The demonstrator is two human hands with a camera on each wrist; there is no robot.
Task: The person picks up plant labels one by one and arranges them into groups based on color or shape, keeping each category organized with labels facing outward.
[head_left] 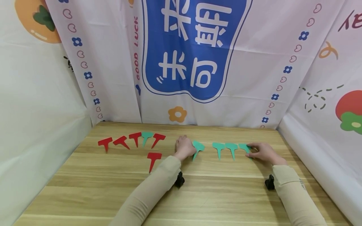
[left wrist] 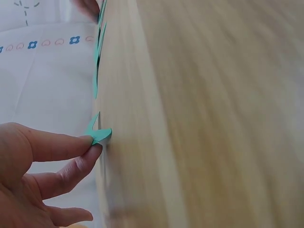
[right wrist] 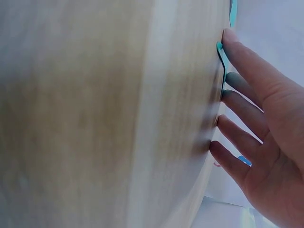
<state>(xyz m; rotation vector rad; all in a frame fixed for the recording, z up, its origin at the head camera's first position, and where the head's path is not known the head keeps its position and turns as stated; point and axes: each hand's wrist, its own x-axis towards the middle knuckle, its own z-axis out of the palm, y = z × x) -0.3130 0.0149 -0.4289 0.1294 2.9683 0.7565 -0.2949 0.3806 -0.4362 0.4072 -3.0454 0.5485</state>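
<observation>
My left hand (head_left: 184, 147) pinches a green T-shaped plant label (head_left: 199, 146) between thumb and finger. In the left wrist view this label (left wrist: 101, 136) is bent and held at its edge, close over the tabletop. On the right, my right hand (head_left: 264, 152) rests its fingertips on the table around the rightmost green plant label (head_left: 244, 146). In the right wrist view the thumb and the spread fingers stand on either side of that label (right wrist: 222, 59). Two more green labels, one (head_left: 218, 148) beside the other (head_left: 232, 148), lie flat between my hands.
To the left on the wooden table (head_left: 93, 188) lie several red T-shaped plant labels (head_left: 135, 137), with one green label (head_left: 146, 136) among them. Another red label (head_left: 154, 160) lies nearer my left sleeve. Printed white cloth (head_left: 118, 78) hangs at the back and sides. Each wrist wears a black mount.
</observation>
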